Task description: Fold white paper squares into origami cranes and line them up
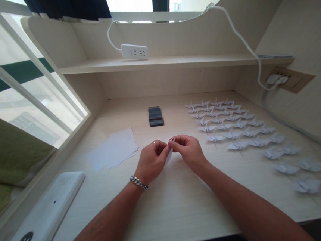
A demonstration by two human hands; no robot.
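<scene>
A small piece of folded white paper (169,156) is pinched between my two hands above the middle of the desk. My left hand (153,159), with a ring and a chain bracelet, grips it from the left side. From the right, my right hand (189,149) closes thumb and fingers on its upper end. Most of the paper is hidden by my fingers. Loose white paper sheets (116,148) lie fanned out to the left. Rows of folded white paper cranes (232,125) cover the right side of the desk.
A dark, pixelated rectangular object (156,116) lies behind my hands. At the left edge rests a long white device (47,213). A power strip (134,52) sits on the shelf (172,61), and a white cable (240,34) runs down to a wall socket (293,79).
</scene>
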